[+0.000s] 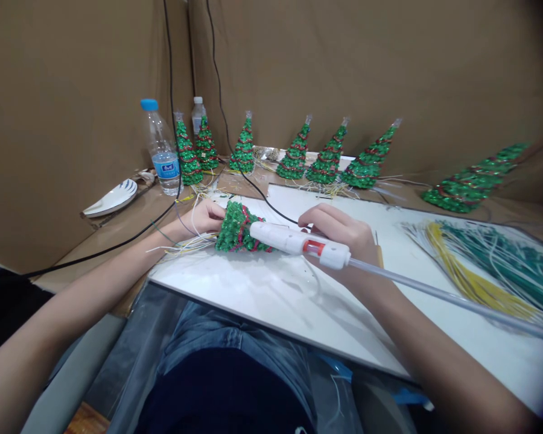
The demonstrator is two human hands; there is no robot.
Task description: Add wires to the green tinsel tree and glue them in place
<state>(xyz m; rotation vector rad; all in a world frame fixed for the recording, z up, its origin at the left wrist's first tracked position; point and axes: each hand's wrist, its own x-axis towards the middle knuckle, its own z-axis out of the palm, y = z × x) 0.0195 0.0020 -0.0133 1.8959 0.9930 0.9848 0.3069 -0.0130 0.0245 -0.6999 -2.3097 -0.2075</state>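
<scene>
My left hand (pixel 204 218) grips the base of a small green tinsel Christmas tree (pixel 235 232) with red trim, which lies on its side above the white board (pixel 235 274). Loose pale wires trail from its base past my wrist. My right hand (pixel 337 232) is closed around a white glue gun (pixel 280 237) with a red switch. Its nozzle end points left, over the tree, and hides part of it; whether the tip touches cannot be seen. A long clear glue stick (pixel 416 286) sticks out of the gun's back, towards the right.
Several finished-looking tinsel trees (pixel 294 154) stand along the back, and another tree (pixel 470 184) leans at the right. Bundles of yellow wires (pixel 475 271) and green wires (pixel 507 256) lie on the right. A water bottle (pixel 165 157) and a white dish (pixel 113 198) are at left. A black cable (pixel 228 129) hangs down.
</scene>
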